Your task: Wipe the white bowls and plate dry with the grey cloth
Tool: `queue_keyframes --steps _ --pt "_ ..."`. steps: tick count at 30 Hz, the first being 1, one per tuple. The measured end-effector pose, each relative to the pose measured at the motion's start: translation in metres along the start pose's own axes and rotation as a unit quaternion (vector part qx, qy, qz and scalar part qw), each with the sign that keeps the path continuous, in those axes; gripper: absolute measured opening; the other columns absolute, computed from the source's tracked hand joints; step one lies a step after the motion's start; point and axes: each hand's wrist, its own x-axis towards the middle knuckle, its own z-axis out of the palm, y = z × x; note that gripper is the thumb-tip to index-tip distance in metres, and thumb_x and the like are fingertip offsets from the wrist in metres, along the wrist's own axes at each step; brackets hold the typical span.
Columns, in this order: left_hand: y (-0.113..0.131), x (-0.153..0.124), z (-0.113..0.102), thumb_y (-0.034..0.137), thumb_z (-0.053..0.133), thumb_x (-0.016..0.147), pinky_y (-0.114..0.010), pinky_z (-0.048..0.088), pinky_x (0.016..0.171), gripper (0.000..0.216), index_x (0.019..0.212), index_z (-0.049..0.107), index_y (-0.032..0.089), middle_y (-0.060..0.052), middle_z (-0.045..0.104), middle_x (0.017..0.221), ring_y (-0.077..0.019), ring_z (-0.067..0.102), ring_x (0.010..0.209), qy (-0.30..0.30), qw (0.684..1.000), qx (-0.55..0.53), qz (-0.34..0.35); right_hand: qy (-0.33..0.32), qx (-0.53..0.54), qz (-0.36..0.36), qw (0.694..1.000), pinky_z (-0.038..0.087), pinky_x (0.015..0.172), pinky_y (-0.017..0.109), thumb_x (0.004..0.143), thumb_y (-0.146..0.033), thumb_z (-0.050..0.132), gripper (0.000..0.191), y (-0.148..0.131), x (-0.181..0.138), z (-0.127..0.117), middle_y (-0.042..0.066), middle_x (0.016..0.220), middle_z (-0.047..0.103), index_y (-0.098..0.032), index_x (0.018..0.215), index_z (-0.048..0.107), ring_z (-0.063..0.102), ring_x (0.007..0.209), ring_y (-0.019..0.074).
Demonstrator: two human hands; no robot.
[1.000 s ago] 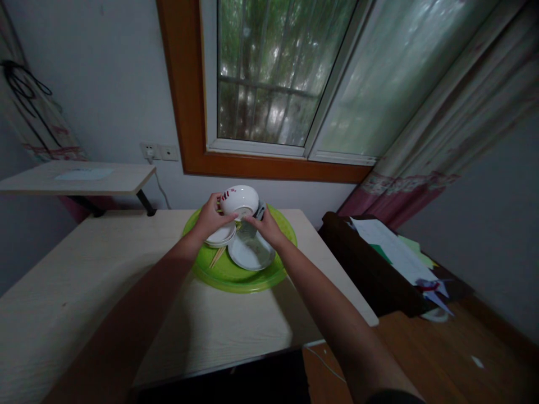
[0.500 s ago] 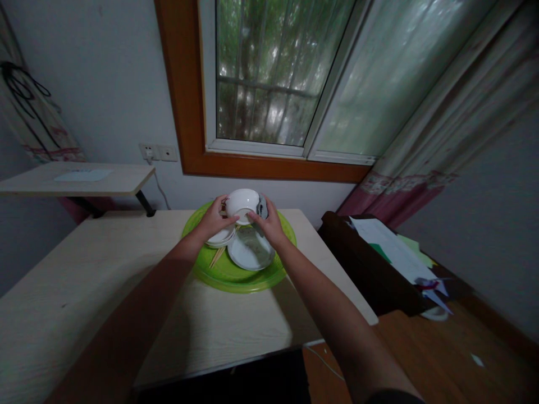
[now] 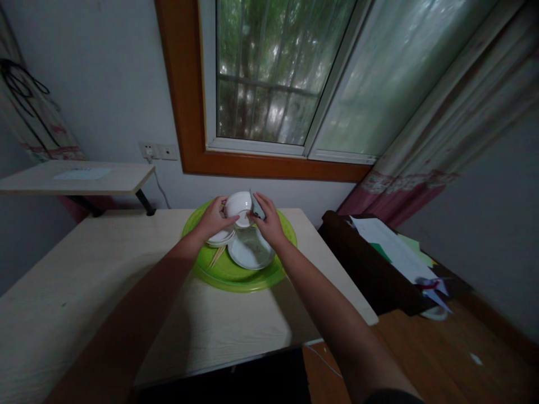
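Observation:
A white bowl (image 3: 239, 205), tilted with its foot ring toward me, is held above a round green tray (image 3: 236, 285). My left hand (image 3: 215, 219) grips its left side, thumb on the outside near the foot. On the bowl's right side, my right hand (image 3: 268, 220) is closed on a thin grey-blue cloth (image 3: 256, 205) that touches the bowl. Below them in the tray lie a white plate (image 3: 251, 252), a small stack of white dishes (image 3: 218, 240) and some light wooden chopsticks (image 3: 217, 256). My fingers behind the bowl are hidden.
The tray stands on a pale wooden table (image 3: 105, 264) by the window wall. To the left is a small raised shelf (image 3: 122, 177) with a paper on it. A dark cabinet (image 3: 370, 269) with papers stands right of the table, lower down.
The cloth in my right hand has turned edge-on and shifted slightly left along the bowl. The bowl has tipped a little to the left; my left hand has barely moved.

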Motion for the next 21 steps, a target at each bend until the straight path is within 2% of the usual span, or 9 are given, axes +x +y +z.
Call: queue_keyframes --steps 5,10,13,17,21 --pt "0.004 0.001 -0.001 0.042 0.083 0.068 -0.039 0.057 0.090 0.068 0.125 0.056 0.018 -0.014 0.067 0.125 -0.0250 0.069 0.104 0.018 1.000 0.011 -0.010 -0.047 -0.082 -0.075 0.993 0.034 0.123 0.054 0.089 -0.019 0.058 0.068 -0.012 -0.001 -0.003 0.008 0.160 0.045 -0.030 0.156 0.046 0.043 0.146 0.0300" --pt "0.010 0.001 -0.003 0.038 0.081 0.067 -0.040 0.057 0.091 0.066 0.124 0.055 0.017 -0.015 0.065 0.130 -0.0255 0.069 0.106 0.029 0.999 -0.009 -0.020 -0.083 -0.133 -0.138 0.978 0.031 0.125 0.056 0.084 -0.018 0.061 0.074 -0.026 -0.002 -0.003 0.004 0.165 0.040 -0.031 0.155 0.046 0.034 0.152 0.0323" --pt "0.012 0.002 -0.005 0.039 0.082 0.068 -0.040 0.057 0.090 0.066 0.125 0.055 0.018 -0.015 0.065 0.129 -0.0248 0.070 0.104 0.049 0.998 -0.013 -0.033 -0.052 -0.123 -0.125 0.983 0.034 0.124 0.055 0.085 -0.015 0.057 0.072 -0.025 -0.002 -0.003 0.007 0.162 0.043 -0.028 0.155 0.046 0.039 0.149 0.0309" --pt "0.010 0.005 -0.008 0.039 0.082 0.070 -0.040 0.058 0.090 0.064 0.125 0.055 0.018 -0.015 0.064 0.130 -0.0247 0.069 0.105 0.098 0.994 -0.024 -0.048 -0.013 -0.084 -0.062 0.994 0.041 0.120 0.051 0.084 -0.011 0.053 0.067 -0.013 -0.004 -0.003 0.010 0.154 0.052 -0.025 0.150 0.054 0.051 0.140 0.0278" --pt "0.003 0.008 -0.010 0.040 0.079 0.073 -0.037 0.061 0.083 0.063 0.127 0.054 0.018 -0.014 0.063 0.129 -0.0238 0.070 0.102 0.135 0.987 -0.060 -0.067 -0.008 -0.044 -0.021 0.999 0.044 0.119 0.048 0.084 -0.012 0.053 0.060 -0.002 -0.005 0.001 0.013 0.145 0.060 -0.021 0.143 0.061 0.057 0.134 0.0261"
